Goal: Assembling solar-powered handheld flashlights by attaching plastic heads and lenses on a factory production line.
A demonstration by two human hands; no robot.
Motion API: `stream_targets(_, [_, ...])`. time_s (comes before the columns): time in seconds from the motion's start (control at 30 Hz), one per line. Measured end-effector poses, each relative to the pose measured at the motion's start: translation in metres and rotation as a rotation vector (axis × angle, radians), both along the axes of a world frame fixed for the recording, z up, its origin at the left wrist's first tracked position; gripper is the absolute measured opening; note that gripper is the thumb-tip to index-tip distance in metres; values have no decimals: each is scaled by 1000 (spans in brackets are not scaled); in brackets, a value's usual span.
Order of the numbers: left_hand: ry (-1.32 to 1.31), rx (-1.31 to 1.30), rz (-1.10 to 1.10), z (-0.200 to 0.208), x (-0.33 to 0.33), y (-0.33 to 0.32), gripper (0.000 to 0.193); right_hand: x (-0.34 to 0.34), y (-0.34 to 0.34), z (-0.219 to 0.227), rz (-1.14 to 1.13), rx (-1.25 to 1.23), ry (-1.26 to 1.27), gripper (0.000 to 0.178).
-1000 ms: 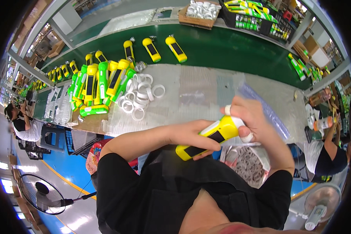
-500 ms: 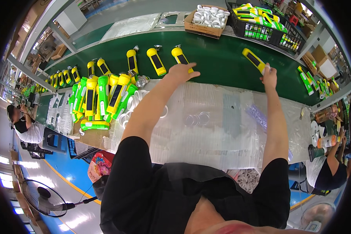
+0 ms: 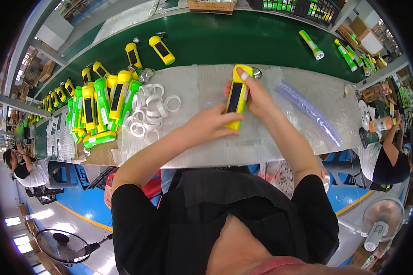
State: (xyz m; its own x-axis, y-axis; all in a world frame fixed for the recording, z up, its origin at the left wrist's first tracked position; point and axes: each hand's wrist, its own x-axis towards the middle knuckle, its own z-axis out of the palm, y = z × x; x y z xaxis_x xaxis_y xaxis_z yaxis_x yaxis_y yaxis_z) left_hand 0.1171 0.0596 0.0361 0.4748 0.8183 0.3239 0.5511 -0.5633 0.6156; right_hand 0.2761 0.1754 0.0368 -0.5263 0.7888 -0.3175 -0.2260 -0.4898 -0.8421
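Observation:
Both hands hold one yellow torch [image 3: 238, 95] with a dark panel on its top face, above the plastic-covered bench [image 3: 192, 146]. My left hand [image 3: 211, 126] grips its near end. My right hand [image 3: 254, 97] wraps the far half, a taped fingertip near its head. A small silver part [image 3: 257, 71] lies just beyond the torch. To the left sits a heap of white rings [image 3: 147, 112], and beyond that a pile of yellow and green torches [image 3: 101, 103].
A green conveyor belt [image 3: 243, 41] runs behind the bench with two yellow torches [image 3: 161, 49] and green ones [image 3: 311, 44] on it. A clear bag of bluish parts [image 3: 307, 110] lies to the right. Other people sit at left [image 3: 25, 167] and right [image 3: 387, 158].
Half a second ago both arms reached out to the belt. Now they are drawn back over the bench, holding a yellow torch between them.

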Motion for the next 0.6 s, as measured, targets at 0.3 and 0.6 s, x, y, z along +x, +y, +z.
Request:
stream_targets(0.3, [-650, 16, 224, 16, 3, -18, 46, 26, -111, 7, 453, 167, 281, 63])
stream_targets(0.6, [-662, 76, 279, 20, -12, -75, 26, 14, -151, 7, 504, 327, 77, 53])
